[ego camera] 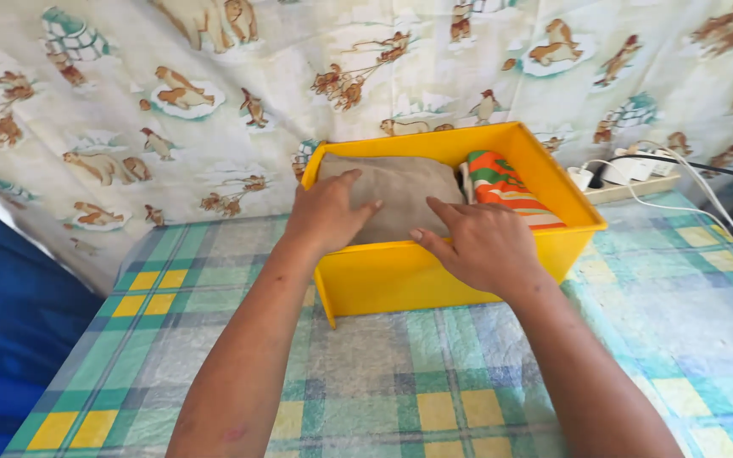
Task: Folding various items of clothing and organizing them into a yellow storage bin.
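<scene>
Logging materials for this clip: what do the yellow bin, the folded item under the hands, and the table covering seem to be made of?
Yellow bin: likely moulded plastic, smooth, uniform colour, thin rigid walls. Beige folded item, under the left hand and touched by the right hand: soft woven cloth, matte, gently creased. Checked table covering: its faint sheen suggests coated cloth or plastic sheet; I cannot tell which.

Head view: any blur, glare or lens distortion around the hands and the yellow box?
Head view: even daylight, no glare; left hand and right hand sharp on the tan folded cloth in the yellow box; soft shadow under the box; wide-angle stretch bends the forearms and table edges.
</scene>
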